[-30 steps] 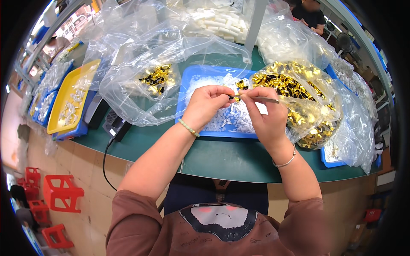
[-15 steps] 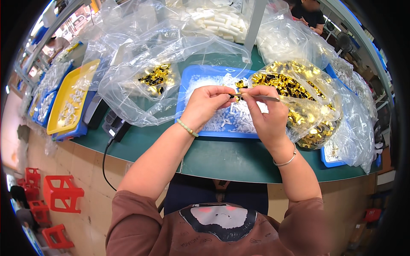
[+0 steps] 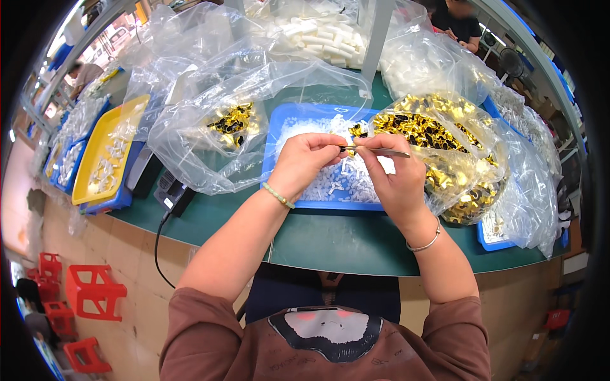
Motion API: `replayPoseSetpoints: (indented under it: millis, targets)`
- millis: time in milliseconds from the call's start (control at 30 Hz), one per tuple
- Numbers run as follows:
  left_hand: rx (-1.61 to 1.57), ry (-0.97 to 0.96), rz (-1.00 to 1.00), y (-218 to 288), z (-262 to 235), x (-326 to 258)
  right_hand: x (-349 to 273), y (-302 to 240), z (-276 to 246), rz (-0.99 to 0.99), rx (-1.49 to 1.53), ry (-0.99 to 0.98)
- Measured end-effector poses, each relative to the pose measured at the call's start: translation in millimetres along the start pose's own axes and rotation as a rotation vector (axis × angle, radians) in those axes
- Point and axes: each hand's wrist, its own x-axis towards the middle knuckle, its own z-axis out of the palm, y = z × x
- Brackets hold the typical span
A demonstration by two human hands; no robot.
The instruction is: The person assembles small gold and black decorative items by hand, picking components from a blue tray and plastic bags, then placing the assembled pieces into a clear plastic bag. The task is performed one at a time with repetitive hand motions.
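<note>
Over a blue tray (image 3: 337,205) of small white plastic parts (image 3: 316,188), my two hands meet fingertip to fingertip. My left hand (image 3: 300,166) pinches a tiny dark and gold piece (image 3: 344,148), mostly covered by the fingers. Slim metal tweezers (image 3: 393,152) lie in the closed fingers of my right hand (image 3: 400,181), their tip touching or nearly touching that piece. Just behind the fingers, a few gold pieces (image 3: 358,130) rest among the white parts. Right of the tray, a clear bag (image 3: 470,184) bulges with shiny gold and black pieces (image 3: 429,130).
Left of the tray, another clear bag (image 3: 184,159) spreads around gold pieces (image 3: 235,120). A yellow tray (image 3: 82,181) and a black device with a cable (image 3: 171,190) sit farther left. White tubes (image 3: 324,38) fill a bag behind a metal post (image 3: 377,41). Red stools (image 3: 95,291) stand on the floor.
My view has shifted slightly, so the bench sits a little lower. The fingertips have moved slightly left, and the tweezers have moved with my right hand. Both grips remain closed.
</note>
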Motion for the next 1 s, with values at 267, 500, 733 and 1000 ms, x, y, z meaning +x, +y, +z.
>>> replayPoseSetpoints:
  millis: [267,500,733,1000]
  targets:
    - [-0.036,0.000,-0.009,5.2,4.5,-4.6,-1.3,5.5,2.6,-0.050,-0.034,0.007]
    - [-0.008,0.001,0.011,3.0,2.6,-3.4,-0.2,3.5,4.3,-0.054,0.008,-0.019]
    - [-0.013,0.032,0.004,2.5,3.2,-2.7,1.9,2.0,1.3,-0.079,-0.019,-0.013]
    - [0.021,0.023,0.024,-3.0,-0.6,0.1,-0.3,4.4,5.4,-0.101,0.009,-0.051]
